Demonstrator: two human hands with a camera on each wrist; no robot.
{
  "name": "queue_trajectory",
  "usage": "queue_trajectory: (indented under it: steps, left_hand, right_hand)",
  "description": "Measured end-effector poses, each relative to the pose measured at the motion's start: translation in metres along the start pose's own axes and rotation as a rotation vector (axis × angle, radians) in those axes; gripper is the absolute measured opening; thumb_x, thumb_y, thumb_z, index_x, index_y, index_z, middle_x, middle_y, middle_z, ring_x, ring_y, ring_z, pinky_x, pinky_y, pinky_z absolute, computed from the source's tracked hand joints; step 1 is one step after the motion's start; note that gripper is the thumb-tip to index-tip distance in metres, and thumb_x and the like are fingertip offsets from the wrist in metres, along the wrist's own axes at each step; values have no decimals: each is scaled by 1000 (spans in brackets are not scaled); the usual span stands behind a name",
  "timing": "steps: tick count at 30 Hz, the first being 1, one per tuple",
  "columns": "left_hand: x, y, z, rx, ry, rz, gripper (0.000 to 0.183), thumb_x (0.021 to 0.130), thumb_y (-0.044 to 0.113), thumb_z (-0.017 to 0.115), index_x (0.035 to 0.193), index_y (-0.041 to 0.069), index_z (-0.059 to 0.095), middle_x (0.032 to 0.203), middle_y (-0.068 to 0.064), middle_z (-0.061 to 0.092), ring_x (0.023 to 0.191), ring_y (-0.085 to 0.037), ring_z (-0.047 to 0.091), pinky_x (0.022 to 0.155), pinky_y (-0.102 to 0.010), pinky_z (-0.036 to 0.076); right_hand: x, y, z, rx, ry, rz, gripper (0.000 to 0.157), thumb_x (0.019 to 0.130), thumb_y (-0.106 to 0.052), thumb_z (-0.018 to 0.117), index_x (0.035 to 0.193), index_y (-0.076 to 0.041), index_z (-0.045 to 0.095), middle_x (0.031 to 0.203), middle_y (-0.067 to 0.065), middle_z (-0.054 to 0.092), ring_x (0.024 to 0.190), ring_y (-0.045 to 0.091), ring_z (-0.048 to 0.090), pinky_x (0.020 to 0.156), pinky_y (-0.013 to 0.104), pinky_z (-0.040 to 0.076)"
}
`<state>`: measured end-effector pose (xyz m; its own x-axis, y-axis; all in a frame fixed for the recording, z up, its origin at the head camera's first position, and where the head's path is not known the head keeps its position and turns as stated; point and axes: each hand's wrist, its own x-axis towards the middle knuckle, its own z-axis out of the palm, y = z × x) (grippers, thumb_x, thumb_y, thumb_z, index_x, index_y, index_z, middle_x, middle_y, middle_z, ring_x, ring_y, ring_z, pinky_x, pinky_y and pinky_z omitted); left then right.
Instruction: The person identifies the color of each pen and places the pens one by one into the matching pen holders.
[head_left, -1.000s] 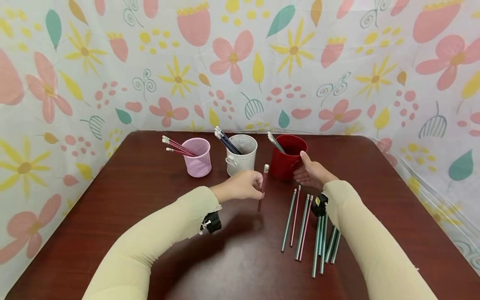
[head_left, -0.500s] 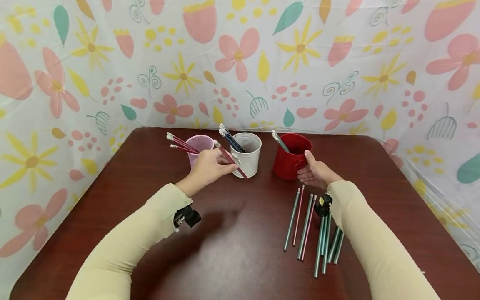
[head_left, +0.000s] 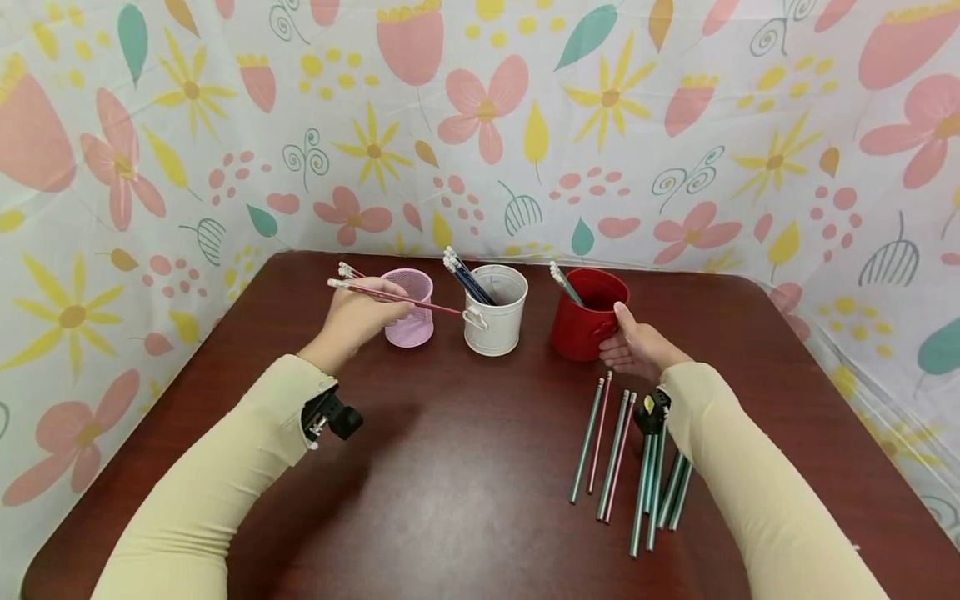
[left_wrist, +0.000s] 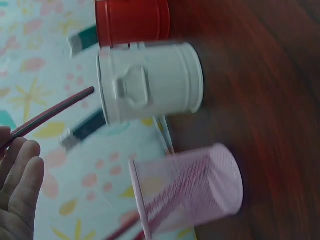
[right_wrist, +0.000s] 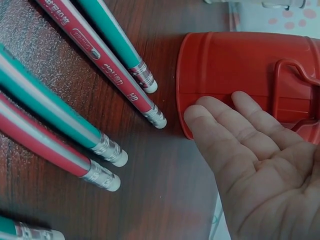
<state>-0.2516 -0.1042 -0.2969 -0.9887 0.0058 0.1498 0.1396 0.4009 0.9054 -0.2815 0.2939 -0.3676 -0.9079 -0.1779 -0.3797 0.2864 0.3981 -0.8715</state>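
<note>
My left hand point(head_left: 352, 323) pinches a red pencil point(head_left: 435, 307) just in front of the pink mesh cup point(head_left: 410, 327). The pencil lies nearly level, its white eraser to the left and its other end by the handle of the white bucket point(head_left: 495, 332). The left wrist view shows this pencil point(left_wrist: 55, 112) slanting towards the white bucket's rim. My right hand point(head_left: 636, 343) touches the side of the red bucket point(head_left: 573, 333), its fingers fairly straight. Red pencils point(left_wrist: 170, 200) lean inside the mesh cup, partly hidden by my left hand in the head view.
Dark blue pencils point(head_left: 467, 275) lean in the white bucket, green ones point(head_left: 567, 285) in the red bucket. Several green pencils point(head_left: 588, 442) and red pencils point(head_left: 600, 433) lie on the brown table point(head_left: 420, 500) near my right forearm. A flowered cloth point(head_left: 300, 125) hangs behind.
My left hand has carried the red pencil leftwards from near the red bucket, past the white bucket, to the pink cup, tipping it from upright to nearly level. My right hand stays at the red bucket.
</note>
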Motion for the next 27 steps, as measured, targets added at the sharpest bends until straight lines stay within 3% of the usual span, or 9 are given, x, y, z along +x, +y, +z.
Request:
queue_trajectory:
  steps: [7,13,21,27]
  left_hand:
    - [16,-2,-23,-51,5,-85,28,82,7,68,104,-11,66,73,5,67,63,-2,64,66,-23,56]
    - [22,-3,-35,-110,34,-145,31,83,4,67,108,-14,62,63,11,63,60,-2,65,65,-22,55]
    - [27,1,-44,-37,72,-163,28,80,6,67,103,-10,64,62,10,61,58,0,63,62,-20,55]
    - [31,0,-46,-73,66,-210,26,81,4,67,103,-10,61,62,9,61,57,0,63,63,-20,55]
  right_hand:
    - [0,0,-2,9,5,3,91,97,-60,14,130,21,37,132,35,46,104,29,60,100,41,43]
    - [1,0,1,1,-1,5,92,97,-61,14,130,21,38,131,35,47,106,32,59,99,41,44]
    - [1,0,1,3,7,1,91,97,-61,14,129,21,39,130,35,47,106,31,58,100,41,43]
    - [1,1,0,9,9,5,90,98,-61,15,129,20,39,129,34,48,101,28,60,97,39,46]
